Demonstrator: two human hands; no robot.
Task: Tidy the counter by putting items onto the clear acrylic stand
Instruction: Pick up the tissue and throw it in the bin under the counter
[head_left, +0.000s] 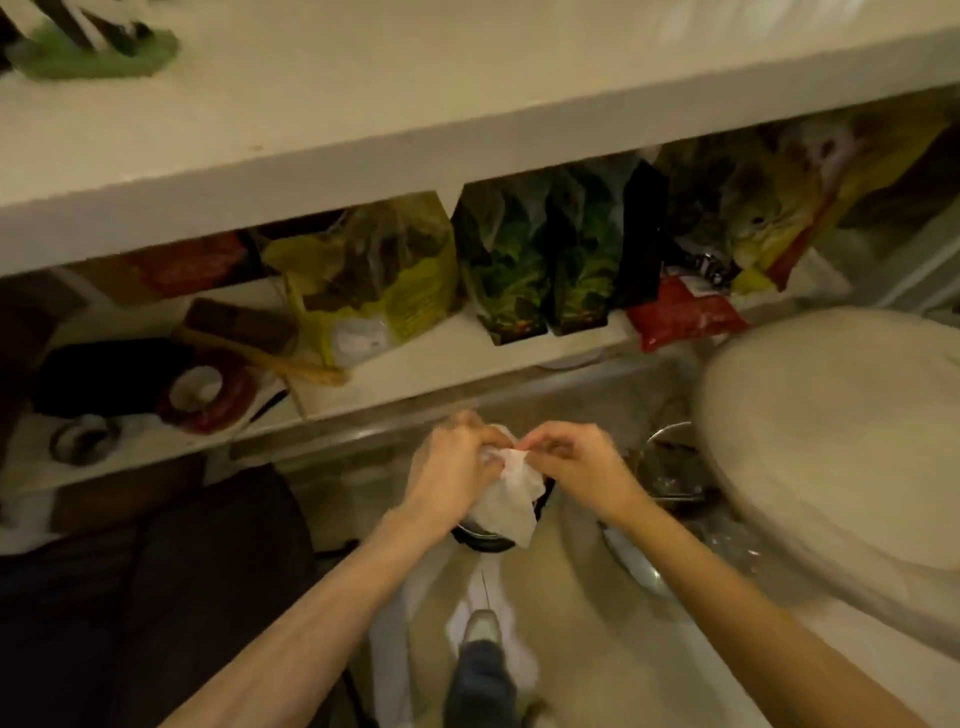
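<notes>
A crumpled white paper towel (506, 501) hangs between both hands in the lower middle of the head view. My left hand (451, 467) grips its upper left part. My right hand (576, 462) pinches its top edge with thumb and fingertips. Under the towel a dark round container (480, 540) shows only at its rim; most of it is hidden by the towel and my left hand. No clear acrylic stand is visible in this blurred frame.
A white shelf (415, 358) holds green and yellow bags (540, 260), a red packet (680, 312) and a red-rimmed bowl (208, 395). A white counter slab (363, 114) runs above it. A large pale round lid (836, 452) sits at right. A shoe (480, 631) stands below.
</notes>
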